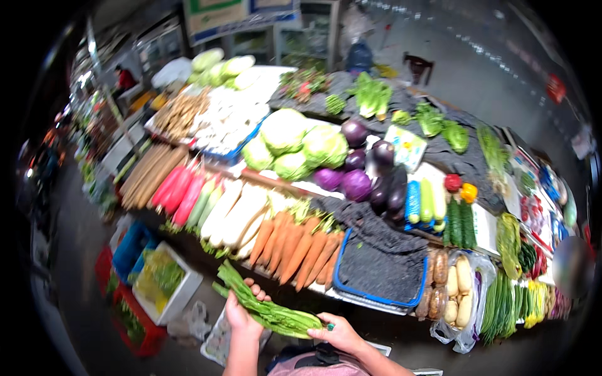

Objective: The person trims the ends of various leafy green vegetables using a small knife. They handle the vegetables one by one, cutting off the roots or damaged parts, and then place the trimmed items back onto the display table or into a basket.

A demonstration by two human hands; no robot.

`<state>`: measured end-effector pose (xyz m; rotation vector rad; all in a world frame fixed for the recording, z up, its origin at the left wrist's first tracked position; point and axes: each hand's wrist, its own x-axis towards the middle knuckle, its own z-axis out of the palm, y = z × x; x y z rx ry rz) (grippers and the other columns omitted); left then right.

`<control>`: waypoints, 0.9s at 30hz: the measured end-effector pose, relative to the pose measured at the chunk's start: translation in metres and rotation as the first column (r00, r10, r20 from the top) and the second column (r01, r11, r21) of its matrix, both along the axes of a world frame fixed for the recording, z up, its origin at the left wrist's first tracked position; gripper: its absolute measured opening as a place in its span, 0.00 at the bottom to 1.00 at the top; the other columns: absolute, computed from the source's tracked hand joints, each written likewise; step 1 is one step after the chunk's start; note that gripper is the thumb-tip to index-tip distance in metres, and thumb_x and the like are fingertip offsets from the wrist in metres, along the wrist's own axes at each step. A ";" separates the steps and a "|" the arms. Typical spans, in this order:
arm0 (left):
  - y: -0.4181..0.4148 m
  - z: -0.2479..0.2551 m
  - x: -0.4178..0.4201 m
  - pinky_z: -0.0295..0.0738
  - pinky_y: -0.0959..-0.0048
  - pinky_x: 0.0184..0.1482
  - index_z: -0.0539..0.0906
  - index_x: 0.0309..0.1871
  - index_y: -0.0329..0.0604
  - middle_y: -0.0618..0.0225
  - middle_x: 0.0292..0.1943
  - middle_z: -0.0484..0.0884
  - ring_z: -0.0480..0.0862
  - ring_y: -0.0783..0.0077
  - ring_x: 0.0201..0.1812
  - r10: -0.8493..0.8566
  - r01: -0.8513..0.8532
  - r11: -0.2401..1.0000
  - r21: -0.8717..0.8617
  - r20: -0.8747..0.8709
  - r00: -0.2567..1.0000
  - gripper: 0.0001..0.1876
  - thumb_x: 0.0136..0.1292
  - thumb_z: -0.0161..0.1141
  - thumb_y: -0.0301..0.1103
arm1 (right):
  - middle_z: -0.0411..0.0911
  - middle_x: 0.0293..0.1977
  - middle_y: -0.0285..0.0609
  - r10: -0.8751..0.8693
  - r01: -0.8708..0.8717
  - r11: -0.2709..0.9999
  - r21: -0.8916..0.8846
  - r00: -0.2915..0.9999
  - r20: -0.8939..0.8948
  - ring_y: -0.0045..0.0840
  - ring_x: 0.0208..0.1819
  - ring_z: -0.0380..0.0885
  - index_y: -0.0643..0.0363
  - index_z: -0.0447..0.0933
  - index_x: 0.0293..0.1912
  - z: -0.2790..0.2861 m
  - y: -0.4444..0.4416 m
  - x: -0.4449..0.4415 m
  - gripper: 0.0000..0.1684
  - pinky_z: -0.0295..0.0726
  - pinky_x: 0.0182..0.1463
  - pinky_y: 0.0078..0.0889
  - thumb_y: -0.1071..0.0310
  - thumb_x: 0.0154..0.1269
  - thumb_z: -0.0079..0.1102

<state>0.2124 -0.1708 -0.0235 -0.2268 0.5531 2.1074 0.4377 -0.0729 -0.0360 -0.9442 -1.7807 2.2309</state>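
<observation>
A bunch of leafy greens (268, 312) lies across both hands in front of my body. My left hand (244, 305) holds it around its middle, with the fingers showing beyond the stalks. At the right end, the thumb and fingers of my right hand (335, 331) grip the bunch, beside a small green object. Just beyond the greens lies a row of carrots (298, 249). To their right is a blue-rimmed tray (339, 254) lined with dark cloth.
Behind stand cabbages (287, 136), eggplants (395, 188) and white radishes (235, 214). A white foam box (181, 296) and a red crate (150, 336) are on the floor at the left. Bagged potatoes (458, 291) and long green vegetables (499, 301) line the stall's right side.
</observation>
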 end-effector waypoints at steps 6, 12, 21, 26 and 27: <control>0.044 0.007 0.025 0.66 0.44 0.69 0.71 0.65 0.32 0.46 0.59 0.77 0.74 0.47 0.65 -0.183 0.196 0.979 0.061 -0.167 0.969 0.49 0.66 0.44 0.77 | 0.78 0.35 0.30 -0.151 0.151 0.986 -0.075 0.989 0.010 0.08 0.32 0.71 0.64 0.81 0.50 0.032 0.046 0.042 0.21 0.71 0.36 0.15 0.59 0.65 0.72; 0.095 -0.030 0.018 0.68 0.48 0.70 0.69 0.69 0.34 0.47 0.62 0.77 0.74 0.49 0.67 -0.322 0.333 0.940 0.071 -0.129 0.938 0.42 0.72 0.46 0.68 | 0.77 0.35 0.41 -0.627 0.437 0.741 -0.511 0.722 -0.292 0.10 0.20 0.66 0.67 0.71 0.57 0.043 0.116 0.103 0.24 0.63 0.21 0.14 0.68 0.66 0.67; 0.255 0.029 -0.001 0.81 0.60 0.59 0.68 0.67 0.33 0.44 0.58 0.80 0.83 0.50 0.58 -0.379 0.323 0.924 -0.205 -0.603 0.702 0.31 0.73 0.60 0.48 | 0.79 0.38 0.52 -0.792 0.661 0.587 -0.467 0.349 -0.502 0.12 0.14 0.60 0.60 0.66 0.63 0.020 0.237 0.173 0.35 0.58 0.18 0.15 0.48 0.69 0.65; 0.436 0.089 -0.012 0.83 0.66 0.55 0.67 0.68 0.31 0.45 0.58 0.80 0.85 0.56 0.55 -0.397 0.310 0.909 -0.277 -0.801 0.449 0.32 0.70 0.65 0.43 | 0.79 0.41 0.50 -0.842 0.731 0.484 -0.480 0.241 -0.482 0.14 0.19 0.63 0.60 0.68 0.62 0.008 0.282 0.206 0.30 0.59 0.22 0.16 0.50 0.72 0.62; 0.476 0.100 -0.012 0.83 0.67 0.55 0.67 0.69 0.31 0.44 0.59 0.79 0.85 0.58 0.56 -0.433 0.275 0.898 -0.344 -0.802 0.410 0.33 0.70 0.65 0.43 | 0.79 0.42 0.50 -0.860 0.756 0.449 -0.476 0.221 -0.459 0.14 0.21 0.64 0.60 0.68 0.62 0.010 0.290 0.212 0.30 0.60 0.23 0.17 0.50 0.72 0.61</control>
